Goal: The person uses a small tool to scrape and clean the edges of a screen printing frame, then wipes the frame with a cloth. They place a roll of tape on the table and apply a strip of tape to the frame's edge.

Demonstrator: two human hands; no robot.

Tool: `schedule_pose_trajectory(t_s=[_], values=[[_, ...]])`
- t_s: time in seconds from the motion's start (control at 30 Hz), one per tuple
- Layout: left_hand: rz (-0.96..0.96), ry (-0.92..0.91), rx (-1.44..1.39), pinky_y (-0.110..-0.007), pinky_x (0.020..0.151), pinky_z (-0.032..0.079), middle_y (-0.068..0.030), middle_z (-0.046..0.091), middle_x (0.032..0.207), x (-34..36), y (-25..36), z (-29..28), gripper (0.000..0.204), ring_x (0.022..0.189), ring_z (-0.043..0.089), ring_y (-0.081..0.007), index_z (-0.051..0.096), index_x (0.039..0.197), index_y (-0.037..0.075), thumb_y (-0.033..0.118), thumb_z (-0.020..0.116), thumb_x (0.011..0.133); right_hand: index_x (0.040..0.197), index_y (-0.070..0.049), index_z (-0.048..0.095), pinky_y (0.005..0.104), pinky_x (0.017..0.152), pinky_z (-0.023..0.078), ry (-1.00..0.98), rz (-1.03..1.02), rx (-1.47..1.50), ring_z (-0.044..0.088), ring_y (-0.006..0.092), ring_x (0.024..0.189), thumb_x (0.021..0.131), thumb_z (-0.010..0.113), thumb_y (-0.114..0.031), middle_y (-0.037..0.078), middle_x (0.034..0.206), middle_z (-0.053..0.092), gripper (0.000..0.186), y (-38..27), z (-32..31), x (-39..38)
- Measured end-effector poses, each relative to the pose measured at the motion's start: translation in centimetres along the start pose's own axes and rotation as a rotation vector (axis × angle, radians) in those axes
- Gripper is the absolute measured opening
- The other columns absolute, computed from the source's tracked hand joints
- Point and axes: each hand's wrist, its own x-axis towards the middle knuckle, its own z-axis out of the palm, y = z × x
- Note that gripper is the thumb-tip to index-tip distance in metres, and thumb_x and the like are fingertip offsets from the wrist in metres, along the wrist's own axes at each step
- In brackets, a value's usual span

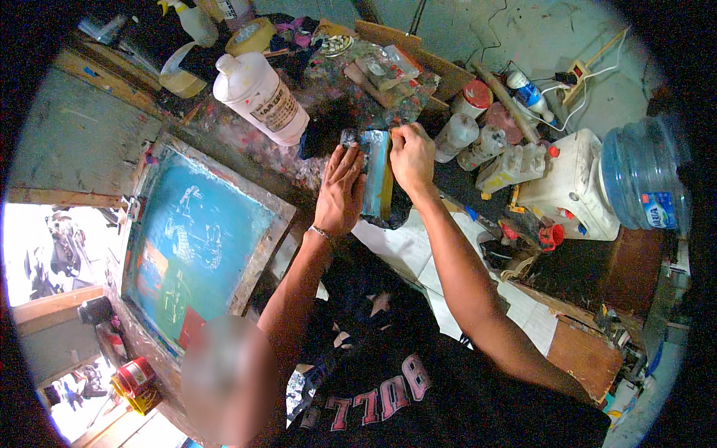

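A long narrow block, blue with a yellowish strip along its right side, [378,175] lies between my hands on a dark, cluttered work surface; it resembles a screen-printing squeegee. My left hand [343,190] rests flat against its left side, fingers stretched out and pressed close together. At the block's far right corner, my right hand [413,157] is closed in a pinch. A small orange bit shows at those fingertips, too little to name. To the left leans a wooden-framed printing screen [179,239] with blue mesh and pale line designs.
A large white plastic bottle [261,98] stands beyond my left hand, near tape rolls [250,37]. On the right are murky plastic bottles [456,137], a white jerrycan [569,183] and a big blue water jug [644,173]. White sheets [448,287] lie below my right forearm.
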Motion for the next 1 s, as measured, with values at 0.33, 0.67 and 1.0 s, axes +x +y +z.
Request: schedule_pose_trajectory(t_s=[0.33, 0.67, 1.0], values=[[0.021, 0.025, -0.008, -0.043, 0.114, 0.03, -0.0175, 0.044, 0.146, 0.1, 0.3, -0.3, 0.039, 0.14, 0.033, -0.0388, 0.054, 0.132, 0.0, 0.011, 0.051, 0.095, 0.079, -0.002, 0.064, 0.0449, 0.067, 0.05, -0.115, 0.17, 0.143, 0.064, 0.0381, 0.076, 0.085, 0.062, -0.007, 0.017, 0.079, 0.065, 0.008, -1.4, -2.5, -4.0], [0.023, -0.031, 0.061, -0.046, 0.119, 0.021, -0.021, 0.045, 0.144, -0.1, -1.0, 0.9, 0.045, 0.139, 0.033, -0.0396, 0.056, 0.128, 0.0, 0.009, 0.058, 0.083, 0.085, -0.003, 0.069, 0.0386, 0.07, 0.052, -0.095, 0.353, 0.181, 0.067, 0.0297, 0.074, 0.082, 0.064, -0.006, 0.014, 0.083, 0.07, 0.006, -2.1, -1.9, -3.2], [0.087, 0.061, 0.032, -0.051, 0.118, 0.02, -0.0174, 0.049, 0.141, -0.6, -0.4, 0.6, 0.042, 0.142, 0.031, -0.0351, 0.062, 0.12, -0.001, 0.019, 0.057, 0.084, 0.095, 0.002, 0.068, 0.043, 0.068, 0.05, -0.12, 0.362, 0.051, 0.066, 0.0355, 0.075, 0.087, 0.062, -0.012, 0.023, 0.086, 0.069, 0.017, -1.3, -1.0, -2.5]])
